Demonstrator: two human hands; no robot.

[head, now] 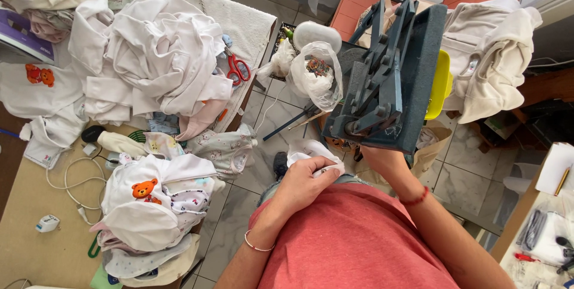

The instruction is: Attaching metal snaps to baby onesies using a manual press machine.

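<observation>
Head view, looking straight down at a person in a red shirt seated beside a table. Their left hand is curled closed around a small white garment, pinching a fold of it just above the lap. The right hand reaches under the front edge of a dark blue-grey press machine; its fingers are hidden by the machine, so I cannot tell whether it grips anything. A red bracelet sits on that wrist, a thin beaded one on the left wrist.

The white garment lies between the two hands, just beside the base of the press (part of it tucked under the left palm). Behind the press a clear plastic bag holds small coloured bits. On the table, well apart from the hands, lie heaps of white baby clothes, one with an orange bear patch, plus red-handled scissors and a white cable. Cream garments hang to the right of the press.
</observation>
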